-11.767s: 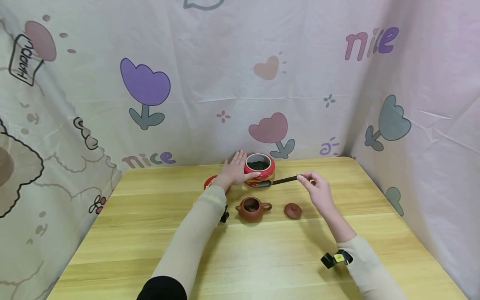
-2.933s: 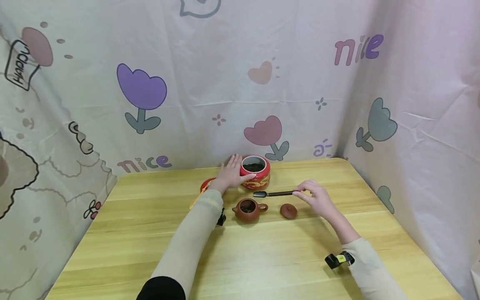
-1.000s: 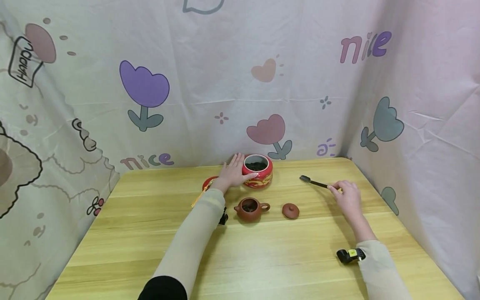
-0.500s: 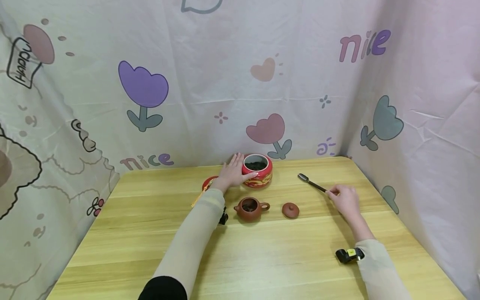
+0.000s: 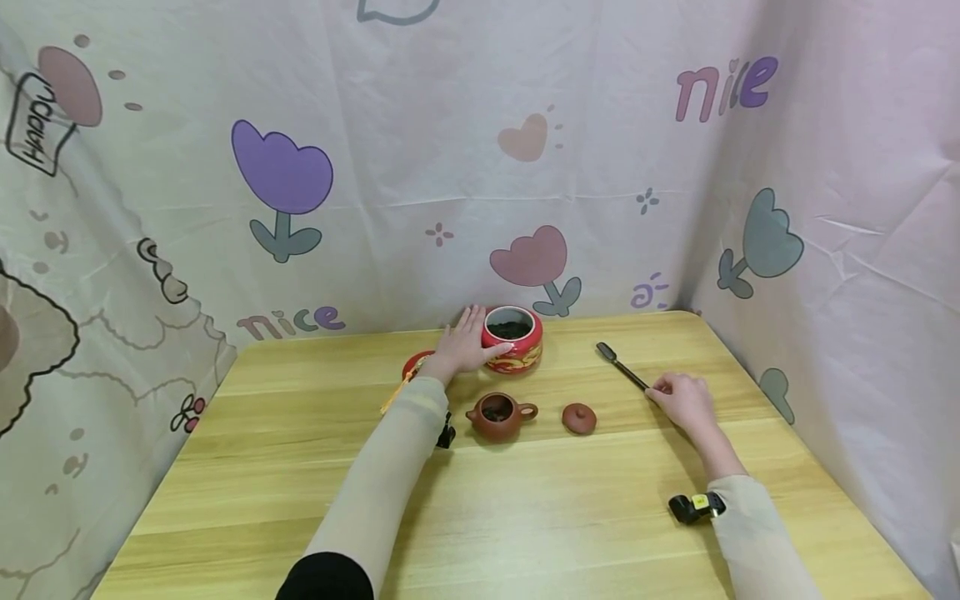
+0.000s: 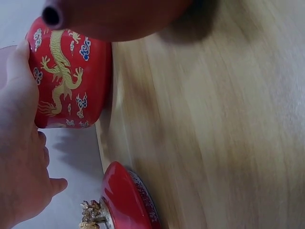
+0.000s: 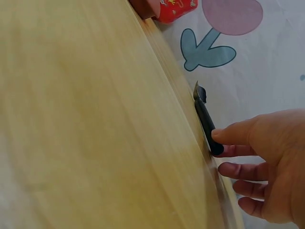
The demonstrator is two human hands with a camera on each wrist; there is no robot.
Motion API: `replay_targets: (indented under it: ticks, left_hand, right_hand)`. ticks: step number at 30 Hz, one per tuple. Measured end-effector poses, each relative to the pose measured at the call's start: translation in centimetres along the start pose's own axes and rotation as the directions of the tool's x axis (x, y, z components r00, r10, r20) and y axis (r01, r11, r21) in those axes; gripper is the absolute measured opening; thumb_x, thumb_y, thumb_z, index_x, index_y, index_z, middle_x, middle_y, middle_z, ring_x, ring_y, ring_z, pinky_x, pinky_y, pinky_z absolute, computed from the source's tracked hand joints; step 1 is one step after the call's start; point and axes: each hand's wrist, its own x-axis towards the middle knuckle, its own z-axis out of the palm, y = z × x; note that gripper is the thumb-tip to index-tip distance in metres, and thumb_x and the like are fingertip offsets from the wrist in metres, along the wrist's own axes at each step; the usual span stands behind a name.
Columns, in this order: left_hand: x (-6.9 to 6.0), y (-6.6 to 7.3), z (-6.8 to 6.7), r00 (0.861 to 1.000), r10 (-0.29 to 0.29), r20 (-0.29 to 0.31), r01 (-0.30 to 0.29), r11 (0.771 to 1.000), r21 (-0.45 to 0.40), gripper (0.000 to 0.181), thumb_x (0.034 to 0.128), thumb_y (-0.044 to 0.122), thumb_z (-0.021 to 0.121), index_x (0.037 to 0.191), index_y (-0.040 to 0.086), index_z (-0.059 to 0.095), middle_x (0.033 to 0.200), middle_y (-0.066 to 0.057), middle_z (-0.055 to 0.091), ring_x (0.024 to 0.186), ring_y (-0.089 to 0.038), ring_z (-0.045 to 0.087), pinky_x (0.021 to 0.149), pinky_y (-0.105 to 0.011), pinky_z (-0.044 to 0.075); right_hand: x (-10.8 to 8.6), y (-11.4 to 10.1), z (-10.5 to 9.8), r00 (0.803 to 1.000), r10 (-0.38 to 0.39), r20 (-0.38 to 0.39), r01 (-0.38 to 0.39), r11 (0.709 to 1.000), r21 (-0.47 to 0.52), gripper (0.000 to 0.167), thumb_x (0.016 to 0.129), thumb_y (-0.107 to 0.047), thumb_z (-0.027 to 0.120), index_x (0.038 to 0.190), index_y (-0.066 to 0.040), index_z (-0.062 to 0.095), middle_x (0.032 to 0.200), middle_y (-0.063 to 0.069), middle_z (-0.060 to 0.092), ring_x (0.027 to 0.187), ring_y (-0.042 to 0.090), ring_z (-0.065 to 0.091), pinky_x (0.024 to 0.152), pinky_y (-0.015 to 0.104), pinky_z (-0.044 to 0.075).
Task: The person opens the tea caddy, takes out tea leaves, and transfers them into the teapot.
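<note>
My left hand (image 5: 462, 343), its fingers straight, rests against the left side of the red jar (image 5: 517, 358), with the thumb across its front. Dark tea leaves show inside the jar, and a gold dragon runs round its wall in the left wrist view. To the right, my right hand (image 5: 684, 402) pinches the handle end of a dark tea scoop (image 7: 206, 119) between thumb and finger, low at the tabletop. The scoop's bowl points away and to the left. An uncovered brown clay teapot (image 5: 498, 429) stands in front of the jar, with dark leaves inside.
The teapot's round lid (image 5: 579, 418) lies right of its handle. Left of the jar, partly behind my left arm, is the jar's red lid (image 6: 124, 195) with a gold knob and a yellow tassel (image 5: 401, 392). A patterned cloth (image 5: 420, 167) hangs behind the wooden table (image 5: 300, 467).
My right hand has carried the tea scoop from near the jar and teapot out to the right, then lowered it to the tabletop. The left hand has stayed at the jar.
</note>
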Motion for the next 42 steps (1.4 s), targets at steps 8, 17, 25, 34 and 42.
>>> replay_targets:
  ticks: [8, 17, 25, 34, 42]
  left_hand:
    - [0.0, 0.0, 0.0, 1.0, -0.008, 0.007, 0.008, 1.0, -0.001, 0.109, 0.0825, 0.085, 0.033, 0.158, 0.013, 0.002, 0.166, -0.007, 0.002, 0.154, -0.024, 0.001, 0.12, -0.061, 0.014]
    - [-0.3, 0.0, -0.3, 1.0, 0.004, -0.015, -0.004, 1.0, -0.009, 0.111, 0.0816, 0.084, 0.038, 0.158, 0.012, 0.003, 0.166, -0.01, 0.003, 0.154, -0.027, 0.003, 0.118, -0.064, 0.013]
    - [-1.1, 0.4, -1.6, 0.997, 0.039, -0.059, -0.043, 0.997, -0.058, 0.107, 0.0845, 0.076, 0.047, 0.158, 0.011, 0.005, 0.166, -0.011, 0.001, 0.154, -0.028, 0.001, 0.118, -0.066, 0.011]
    - [-3.2, 0.7, -3.1, 0.988, 0.071, -0.139, -0.096, 0.979, -0.179, 0.1, 0.0862, 0.063, 0.06, 0.158, 0.015, 0.011, 0.166, -0.011, 0.006, 0.153, -0.033, 0.002, 0.117, -0.067, 0.008]
    - [-6.7, 1.3, -3.3, 0.983, 0.066, -0.172, -0.115, 0.95, -0.292, 0.092, 0.0883, 0.058, 0.061, 0.158, 0.02, 0.015, 0.166, -0.003, 0.008, 0.154, -0.027, -0.001, 0.12, -0.062, 0.009]
  right_hand:
    - [0.2, 0.0, 0.2, 1.0, -0.014, 0.004, 0.014, 1.0, 0.005, 0.028, 0.09, -0.027, 0.066, 0.101, -0.001, 0.069, 0.099, 0.022, 0.07, 0.096, 0.044, 0.055, 0.081, 0.053, 0.039]
    - [-0.2, -0.7, -0.7, 0.996, 0.007, -0.087, -0.003, 0.999, 0.044, 0.039, 0.094, -0.025, 0.063, 0.123, 0.001, 0.06, 0.124, 0.035, 0.054, 0.114, 0.054, 0.046, 0.094, 0.064, 0.037]
    - [-0.3, -1.8, -2.2, 0.99, -0.007, -0.142, 0.017, 0.997, 0.07, 0.04, 0.094, -0.026, 0.062, 0.124, 0.0, 0.059, 0.129, 0.035, 0.05, 0.115, 0.053, 0.043, 0.094, 0.064, 0.035]
    - [-0.4, -2.6, -3.3, 0.98, -0.026, -0.2, 0.051, 0.992, 0.119, 0.041, 0.095, -0.027, 0.062, 0.124, 0.001, 0.059, 0.125, 0.032, 0.053, 0.111, 0.047, 0.043, 0.092, 0.059, 0.034]
    - [-0.7, -4.4, -4.1, 0.97, -0.074, -0.233, 0.118, 0.976, 0.183, 0.039, 0.095, -0.025, 0.062, 0.124, 0.002, 0.06, 0.125, 0.031, 0.054, 0.117, 0.049, 0.041, 0.099, 0.061, 0.029]
